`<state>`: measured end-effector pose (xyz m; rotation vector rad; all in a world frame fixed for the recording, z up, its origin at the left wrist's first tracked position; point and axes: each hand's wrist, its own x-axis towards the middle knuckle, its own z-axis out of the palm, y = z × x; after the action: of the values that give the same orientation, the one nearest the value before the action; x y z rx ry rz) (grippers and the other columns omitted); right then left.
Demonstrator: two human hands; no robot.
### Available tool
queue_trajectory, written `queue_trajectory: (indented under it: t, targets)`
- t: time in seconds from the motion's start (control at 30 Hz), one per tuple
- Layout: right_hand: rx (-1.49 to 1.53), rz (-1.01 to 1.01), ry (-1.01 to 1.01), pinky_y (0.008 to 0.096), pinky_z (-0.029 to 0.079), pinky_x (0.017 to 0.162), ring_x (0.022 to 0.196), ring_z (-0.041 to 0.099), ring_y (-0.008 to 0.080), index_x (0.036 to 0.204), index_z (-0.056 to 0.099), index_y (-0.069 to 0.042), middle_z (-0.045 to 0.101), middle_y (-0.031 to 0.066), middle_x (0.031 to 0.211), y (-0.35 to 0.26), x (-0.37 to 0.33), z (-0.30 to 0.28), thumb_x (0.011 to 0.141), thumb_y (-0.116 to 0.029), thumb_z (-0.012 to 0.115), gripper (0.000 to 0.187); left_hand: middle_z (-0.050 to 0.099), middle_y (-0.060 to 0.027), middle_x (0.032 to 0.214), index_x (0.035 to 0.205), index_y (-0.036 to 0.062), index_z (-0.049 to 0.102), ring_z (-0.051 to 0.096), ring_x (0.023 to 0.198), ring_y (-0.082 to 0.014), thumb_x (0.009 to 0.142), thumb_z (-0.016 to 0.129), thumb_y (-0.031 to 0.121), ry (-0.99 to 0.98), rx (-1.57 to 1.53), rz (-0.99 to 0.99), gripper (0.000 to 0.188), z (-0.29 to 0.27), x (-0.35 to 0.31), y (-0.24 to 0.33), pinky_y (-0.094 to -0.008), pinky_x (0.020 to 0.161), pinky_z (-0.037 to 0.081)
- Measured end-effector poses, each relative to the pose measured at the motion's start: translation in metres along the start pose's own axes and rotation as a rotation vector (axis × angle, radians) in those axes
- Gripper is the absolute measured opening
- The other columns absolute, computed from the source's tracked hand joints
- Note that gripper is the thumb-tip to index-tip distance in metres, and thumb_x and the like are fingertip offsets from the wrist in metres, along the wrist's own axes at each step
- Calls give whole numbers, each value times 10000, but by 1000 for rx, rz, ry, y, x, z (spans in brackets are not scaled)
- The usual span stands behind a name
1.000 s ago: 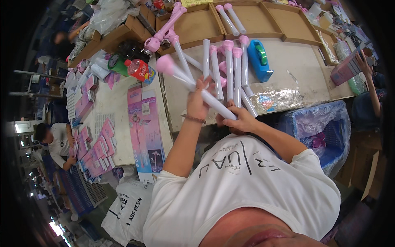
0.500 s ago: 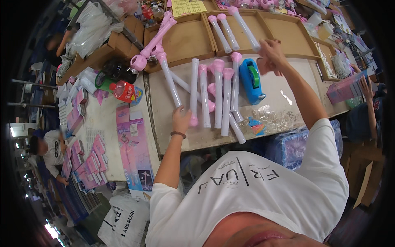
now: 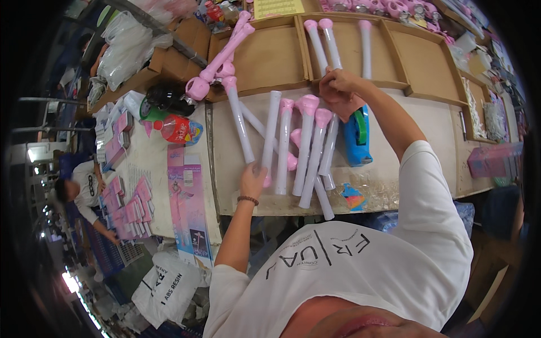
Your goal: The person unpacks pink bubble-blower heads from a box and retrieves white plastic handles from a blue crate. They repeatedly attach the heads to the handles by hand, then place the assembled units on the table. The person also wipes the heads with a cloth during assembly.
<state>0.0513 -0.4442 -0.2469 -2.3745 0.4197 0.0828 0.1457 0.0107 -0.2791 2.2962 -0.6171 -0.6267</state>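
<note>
Several clear-white tubes with pink ends lie side by side on the worktable [image 3: 406,141]. My right hand [image 3: 341,93] is closed over the top of one tube [image 3: 330,149], hiding its pink end, just left of a blue tape dispenser [image 3: 358,141]. At the near left, my left hand [image 3: 253,179] has its fingers closed by the pink lower end of another tube [image 3: 271,135]. A further tube [image 3: 238,124] has its lower end close to my left fingertips. Between the hands are more tubes, such as one [image 3: 305,146] with a broad pink top.
Beyond the tubes runs a shallow cardboard tray [image 3: 262,53] with dividers; three pink-topped tubes lie in one compartment. Longer pink pieces [image 3: 228,53] lean across its left end. Leftward are a red-labelled bottle [image 3: 173,129] and printed packaging [image 3: 189,197]. Another person [image 3: 84,188] sits far left.
My right hand has let go of a tube, now lying straight in the tray, and moved left onto a tube on the table. My left hand stays by the same tubes. The view has shifted.
</note>
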Motion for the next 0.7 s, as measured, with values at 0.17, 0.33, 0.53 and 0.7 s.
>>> queue_trajectory:
  t: [0.17,0.33,0.53,0.7]
  targets:
    - [5,69,118,412,465,878,983,592,352,1177,588,-57,611,198,1044,27,32,23,894,-86,455,314,600,-204,1155,1211,-19,555,586,1041,-328,808,676,305,86,53,-20,530,-20,-26,-22,-399,906,457]
    - [512,-137,358,302,491,747,854,588,215,1192,591,-72,600,95,953,-8,1,6,946,-114,469,278,614,-185,1131,1221,-14,543,603,982,-312,805,689,314,100,25,-92,549,-30,4,-52,-389,860,477]
    - [1086,-52,428,234,454,685,772,501,93,1451,331,-129,498,1,1010,-103,-75,-39,883,-130,634,644,625,-189,1096,1222,-28,535,618,957,-292,789,705,329,190,-167,-107,587,-11,101,-40,-369,850,481]
    - [1177,59,665,228,438,653,797,502,104,1491,191,-84,440,15,1003,-153,-99,-13,816,-26,645,816,645,-150,921,1165,-54,530,635,753,-241,794,695,269,73,-177,-141,520,-7,135,-14,-348,717,509]
